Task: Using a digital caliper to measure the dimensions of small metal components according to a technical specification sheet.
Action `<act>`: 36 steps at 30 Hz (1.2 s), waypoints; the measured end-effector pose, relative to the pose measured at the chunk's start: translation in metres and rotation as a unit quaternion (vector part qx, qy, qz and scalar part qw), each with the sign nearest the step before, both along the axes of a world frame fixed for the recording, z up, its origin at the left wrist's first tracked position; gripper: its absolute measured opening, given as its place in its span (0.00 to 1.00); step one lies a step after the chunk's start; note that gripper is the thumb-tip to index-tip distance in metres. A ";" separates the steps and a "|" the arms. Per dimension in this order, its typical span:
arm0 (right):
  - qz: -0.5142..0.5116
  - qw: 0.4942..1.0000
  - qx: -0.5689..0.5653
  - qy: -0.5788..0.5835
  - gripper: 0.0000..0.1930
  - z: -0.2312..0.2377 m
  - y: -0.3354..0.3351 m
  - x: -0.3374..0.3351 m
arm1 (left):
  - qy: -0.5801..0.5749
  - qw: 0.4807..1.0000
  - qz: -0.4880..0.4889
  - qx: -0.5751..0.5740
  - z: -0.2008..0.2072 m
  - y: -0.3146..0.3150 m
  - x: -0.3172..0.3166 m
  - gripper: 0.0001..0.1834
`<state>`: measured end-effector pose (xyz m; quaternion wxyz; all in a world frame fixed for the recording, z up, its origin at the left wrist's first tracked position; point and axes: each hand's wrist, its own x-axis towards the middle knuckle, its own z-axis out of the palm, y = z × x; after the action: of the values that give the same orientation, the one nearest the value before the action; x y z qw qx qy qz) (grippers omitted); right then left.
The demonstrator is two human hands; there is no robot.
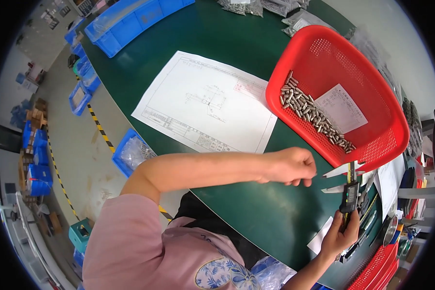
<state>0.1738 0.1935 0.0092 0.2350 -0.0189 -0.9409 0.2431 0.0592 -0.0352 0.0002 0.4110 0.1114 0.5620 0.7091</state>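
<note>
My right hand point(340, 237) grips the body of a digital caliper point(349, 192) and holds it upright over the green table point(256, 212). Its steel jaws point(340, 170) point left. My left hand point(291, 166) reaches across from the left with its fingers curled together, the fingertips a short way from the jaws. Whether a small part sits between those fingers is hidden. Just behind the caliper stands a red mesh basket point(372, 72) with several small metal pins point(309, 112) in a row and a white paper slip point(341, 108).
A large technical drawing sheet point(208, 104) lies in the middle of the table. Blue crates point(130, 21) stand at the far left and on the floor. Bags of metal parts point(256, 7) lie at the back. Pens, tools and red trays point(377, 268) crowd the right edge.
</note>
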 end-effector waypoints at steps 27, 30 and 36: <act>0.055 0.991 0.122 0.028 0.17 0.010 -0.014 -0.009 | 0.022 0.997 0.036 -0.059 0.010 -0.007 0.012 0.09; 0.054 0.992 0.113 0.017 0.17 0.011 -0.015 -0.009 | 0.005 0.997 0.044 -0.061 0.009 -0.007 0.013 0.09; 0.062 0.992 0.107 0.017 0.16 0.010 -0.014 -0.009 | 0.006 0.999 0.029 -0.036 0.007 -0.010 0.013 0.10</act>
<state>0.1646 0.1797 0.0196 0.2361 0.0687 -0.9568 0.1550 0.0719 -0.0452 0.0070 0.3904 0.0841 0.5927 0.6995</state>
